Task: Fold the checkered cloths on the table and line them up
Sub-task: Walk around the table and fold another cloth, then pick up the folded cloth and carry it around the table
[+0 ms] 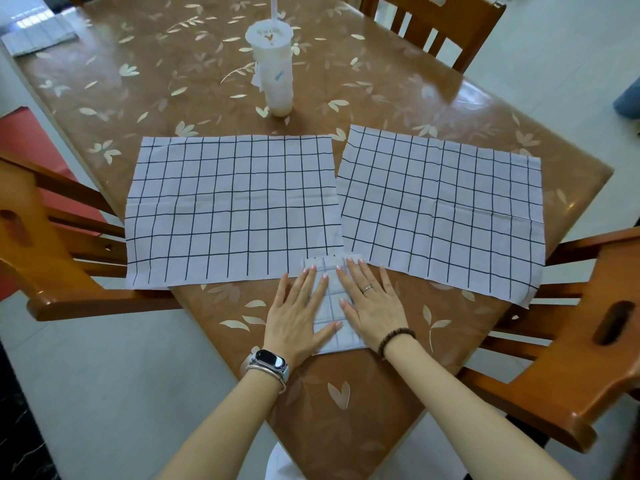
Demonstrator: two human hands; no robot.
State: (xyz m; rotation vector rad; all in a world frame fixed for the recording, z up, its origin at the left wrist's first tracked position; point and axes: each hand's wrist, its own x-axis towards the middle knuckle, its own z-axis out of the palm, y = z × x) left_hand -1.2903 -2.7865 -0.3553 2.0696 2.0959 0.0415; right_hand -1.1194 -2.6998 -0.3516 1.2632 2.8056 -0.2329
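both hands, left hand and right hand, press flat with straight fingers on a small folded checkered cloth near two unfolded checkered cloths on the counter.

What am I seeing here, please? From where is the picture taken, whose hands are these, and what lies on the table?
There is no machine: a person works with bare hands. The one picture comes from a camera on the person's head, looking down. The left hand and right hand lie flat, fingers straight, pressing a small folded cloth on the table. Nothing is held in a grip. Behind it the left cloth and right cloth lie unfolded. Farther back stands a white cup.
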